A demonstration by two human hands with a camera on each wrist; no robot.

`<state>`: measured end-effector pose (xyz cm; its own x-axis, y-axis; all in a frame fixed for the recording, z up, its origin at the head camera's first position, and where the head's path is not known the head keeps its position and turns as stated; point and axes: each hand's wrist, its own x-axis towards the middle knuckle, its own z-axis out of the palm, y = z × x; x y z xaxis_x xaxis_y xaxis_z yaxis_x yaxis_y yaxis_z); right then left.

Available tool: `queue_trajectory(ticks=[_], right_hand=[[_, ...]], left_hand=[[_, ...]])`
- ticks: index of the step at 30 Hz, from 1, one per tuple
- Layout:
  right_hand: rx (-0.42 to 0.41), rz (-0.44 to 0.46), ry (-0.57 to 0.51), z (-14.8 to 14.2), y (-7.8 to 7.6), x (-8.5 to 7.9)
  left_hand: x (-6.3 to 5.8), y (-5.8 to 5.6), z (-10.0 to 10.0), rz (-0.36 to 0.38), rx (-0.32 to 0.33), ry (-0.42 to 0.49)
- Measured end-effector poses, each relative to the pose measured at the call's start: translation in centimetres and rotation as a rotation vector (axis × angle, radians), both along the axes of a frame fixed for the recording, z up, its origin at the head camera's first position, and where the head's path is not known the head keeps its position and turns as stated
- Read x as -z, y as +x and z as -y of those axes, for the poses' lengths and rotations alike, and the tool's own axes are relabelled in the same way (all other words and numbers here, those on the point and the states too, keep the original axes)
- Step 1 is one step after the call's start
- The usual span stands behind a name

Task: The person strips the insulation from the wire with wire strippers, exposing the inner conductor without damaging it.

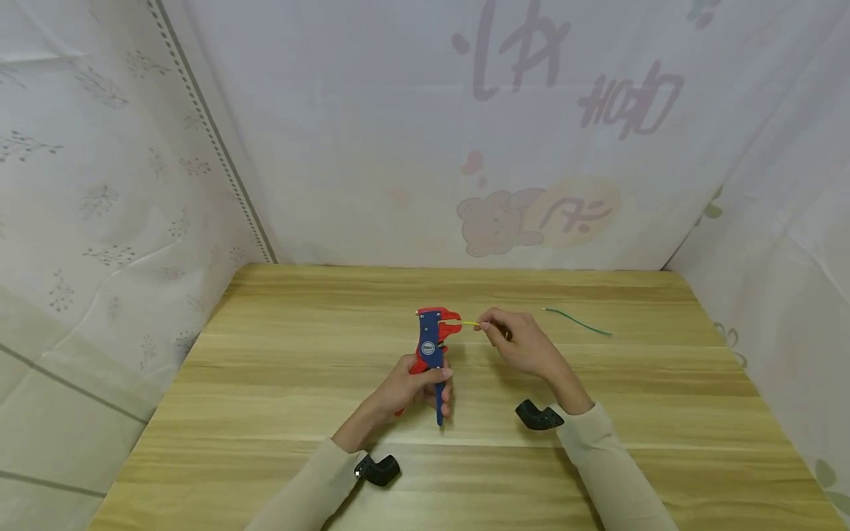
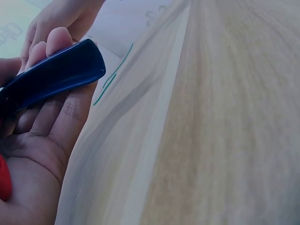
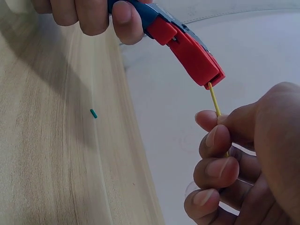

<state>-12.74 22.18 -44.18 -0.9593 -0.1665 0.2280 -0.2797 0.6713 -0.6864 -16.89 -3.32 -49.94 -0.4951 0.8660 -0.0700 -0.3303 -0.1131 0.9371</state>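
Observation:
My left hand (image 1: 402,385) grips a red and blue wire stripper (image 1: 429,341) by its handles, its head pointing up and its mouth toward the right. The thumb and fingers wrap around the handles; the blue handle (image 2: 61,72) crosses the fingers in the left wrist view. A thin yellow wire (image 3: 213,97) is pinched between the thumb and fingertips of my right hand (image 1: 524,346). The wire's far end is at the mouth of the red jaws; how deep it sits inside is hidden. Most of its other end is covered by the right hand.
On the wooden table (image 1: 299,317), a green wire (image 1: 578,321) lies beyond the right hand. A short green piece (image 3: 93,113) rests on the wood in the right wrist view. Black wrist devices (image 1: 378,470) sit at both sleeves. Printed curtains (image 1: 372,147) surround the table.

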Motion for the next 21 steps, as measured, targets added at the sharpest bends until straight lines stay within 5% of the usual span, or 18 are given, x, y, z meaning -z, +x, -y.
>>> queue_trajectory(ticks=[21], right_hand=[[-0.029, -0.004, -0.011, 0.77, 0.18, -0.29]], left_hand=[[0.07, 0.47, -0.22, -0.032, -0.029, 0.015]])
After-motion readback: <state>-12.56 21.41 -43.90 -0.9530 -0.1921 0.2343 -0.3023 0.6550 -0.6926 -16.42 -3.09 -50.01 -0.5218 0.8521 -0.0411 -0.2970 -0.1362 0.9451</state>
